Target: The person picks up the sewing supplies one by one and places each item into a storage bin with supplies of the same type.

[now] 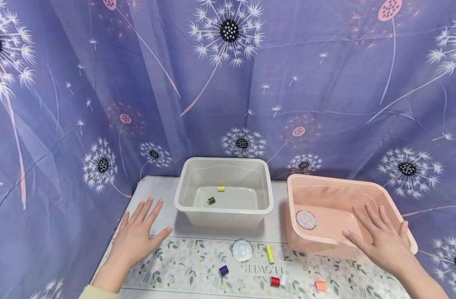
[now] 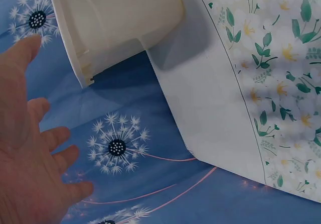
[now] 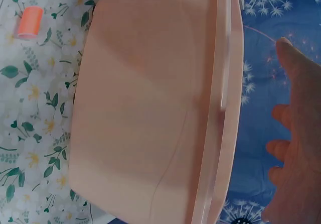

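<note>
My left hand [image 1: 134, 236], fingers spread, holds nothing to the left of the off-white bin [image 1: 228, 220]. In that bin lie a yellow thread spool [image 1: 221, 188] and a dark green thread spool [image 1: 211, 201]. My right hand [image 1: 386, 245], likewise spread and holding nothing, overlaps the front right of the pink bin [image 1: 317, 245] in the head view. A round wheel of pins [image 1: 306, 219] lies inside the pink bin. The right wrist view shows this bin's outer wall [image 3: 140, 108] beside the right hand [image 3: 301, 148].
On the flowered cloth [image 1: 190, 265] lie another pin wheel [image 1: 242, 251], a long yellow spool [image 1: 270, 254], and navy [image 1: 223, 271], red [image 1: 274, 281], white [image 1: 283, 280] and orange spools [image 1: 320, 285]. A purple dandelion-print curtain [image 1: 213, 104] hangs behind the bins and at the left.
</note>
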The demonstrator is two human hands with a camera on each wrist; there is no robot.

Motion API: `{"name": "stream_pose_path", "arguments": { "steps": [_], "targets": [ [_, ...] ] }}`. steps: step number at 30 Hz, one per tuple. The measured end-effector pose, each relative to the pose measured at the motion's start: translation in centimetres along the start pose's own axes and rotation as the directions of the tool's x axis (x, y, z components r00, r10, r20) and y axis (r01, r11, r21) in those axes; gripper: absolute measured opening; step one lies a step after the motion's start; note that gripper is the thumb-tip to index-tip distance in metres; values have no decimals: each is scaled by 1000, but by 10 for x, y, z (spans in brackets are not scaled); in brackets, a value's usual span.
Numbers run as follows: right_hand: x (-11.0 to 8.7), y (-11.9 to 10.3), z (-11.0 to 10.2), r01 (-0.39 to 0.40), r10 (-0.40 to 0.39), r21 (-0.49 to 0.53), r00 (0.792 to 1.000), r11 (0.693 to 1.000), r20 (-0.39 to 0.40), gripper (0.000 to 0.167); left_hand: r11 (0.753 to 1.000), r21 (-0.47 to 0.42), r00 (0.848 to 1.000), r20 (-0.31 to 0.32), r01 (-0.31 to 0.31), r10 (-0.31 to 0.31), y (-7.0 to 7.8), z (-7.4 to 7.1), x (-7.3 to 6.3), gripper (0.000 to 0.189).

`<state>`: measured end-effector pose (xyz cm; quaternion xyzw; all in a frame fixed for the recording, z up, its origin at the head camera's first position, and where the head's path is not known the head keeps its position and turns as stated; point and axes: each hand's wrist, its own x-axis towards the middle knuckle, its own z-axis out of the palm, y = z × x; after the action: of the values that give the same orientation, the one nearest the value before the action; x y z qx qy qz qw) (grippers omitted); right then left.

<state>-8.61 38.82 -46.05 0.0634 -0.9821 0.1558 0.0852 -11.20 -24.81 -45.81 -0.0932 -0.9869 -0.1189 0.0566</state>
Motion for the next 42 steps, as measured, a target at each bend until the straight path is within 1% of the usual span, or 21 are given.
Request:
{"name": "stream_pose_path", "arguments": {
  "steps": [8,14,18,21,25,30,34,39,42],
  "targets": [
    [7,-13,3,35,-35,35,999,999,16,87,997,44,997,-33,-63,65,7,-3,10,85],
    [14,-28,6,74,-75,45,997,996,20,86,993,62,995,-19,-99,101,12,-7,19,86],
    [18,-40,8,110,-110,62,994,992,5,85,989,71,992,-7,-127,128,14,-10,24,85],
    [20,-47,10,140,-139,72,990,988,-12,85,985,78,988,-7,-152,153,17,-11,27,84],
    [22,-56,14,167,-167,69,986,984,-11,85,979,71,981,-18,-190,192,19,-12,31,83],
    [26,-67,16,193,-192,59,981,979,-20,86,971,65,973,-18,-229,231,20,-10,36,81],
    [28,-75,17,214,-213,59,977,975,-31,86,964,70,966,-13,-255,257,19,-5,39,78],
    [29,-87,18,255,-252,60,966,965,-53,85,957,63,958,-22,-283,285,18,1,42,74],
    [29,-94,19,282,-278,67,959,957,-61,83,949,58,949,-33,-311,313,17,4,43,71]
  ]
}}
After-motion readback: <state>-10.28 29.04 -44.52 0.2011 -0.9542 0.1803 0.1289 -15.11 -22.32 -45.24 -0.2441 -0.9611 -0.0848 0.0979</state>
